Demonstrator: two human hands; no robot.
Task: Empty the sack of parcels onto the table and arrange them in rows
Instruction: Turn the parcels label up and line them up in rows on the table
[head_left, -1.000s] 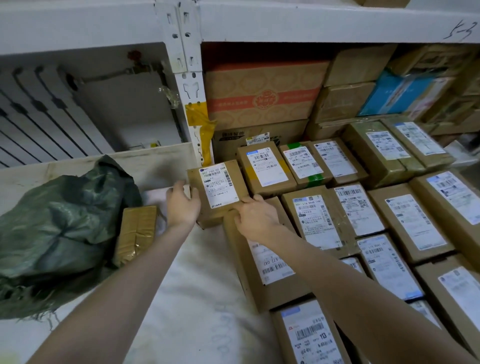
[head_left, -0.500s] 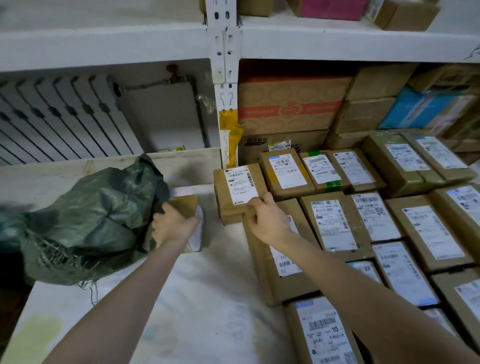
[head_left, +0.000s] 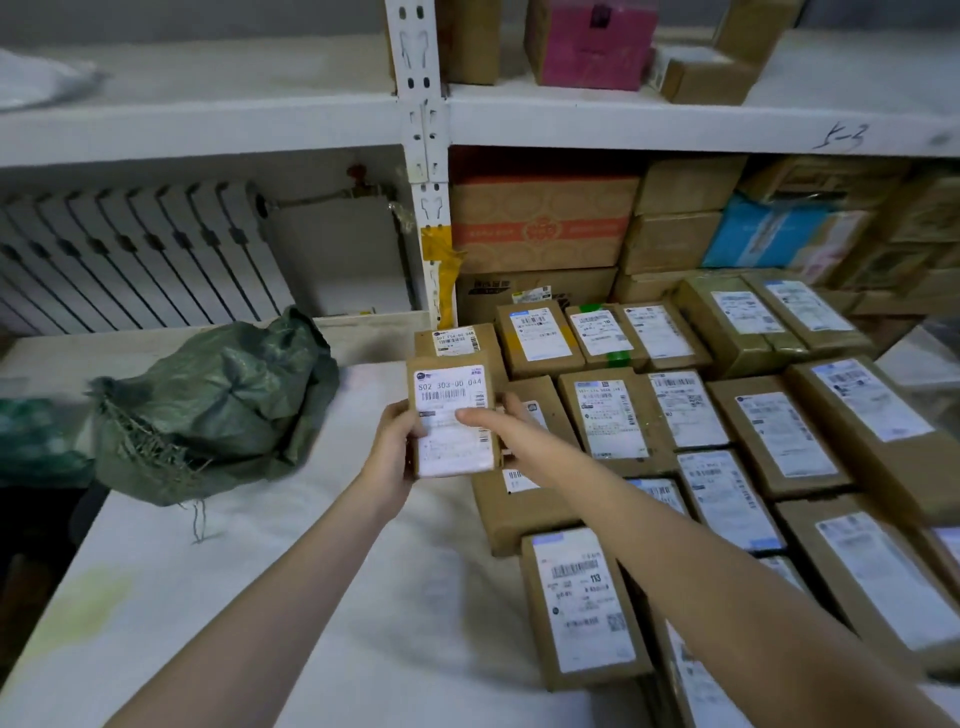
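A small brown parcel (head_left: 451, 418) with a white label is held up over the white table (head_left: 291, 597), label facing me. My left hand (head_left: 395, 452) grips its left edge. My right hand (head_left: 501, 431) holds its right side, thumb lying across the label. Behind it sits another small labelled parcel (head_left: 457, 340) at the left end of the back row. Several labelled brown parcels (head_left: 675, 415) lie in rows on the right half of the table. The crumpled green sack (head_left: 218, 405) lies at the left back of the table.
A white shelf post (head_left: 423, 171) stands behind the rows. Stacked cartons (head_left: 540, 223) fill the shelf bay to the right. A radiator (head_left: 130, 254) lines the wall at the left. More boxes, one pink (head_left: 587, 41), sit on the upper shelf.
My left hand took a small parcel from beside the sack and brought it right. My right hand left the placed box and now holds the new parcel too.
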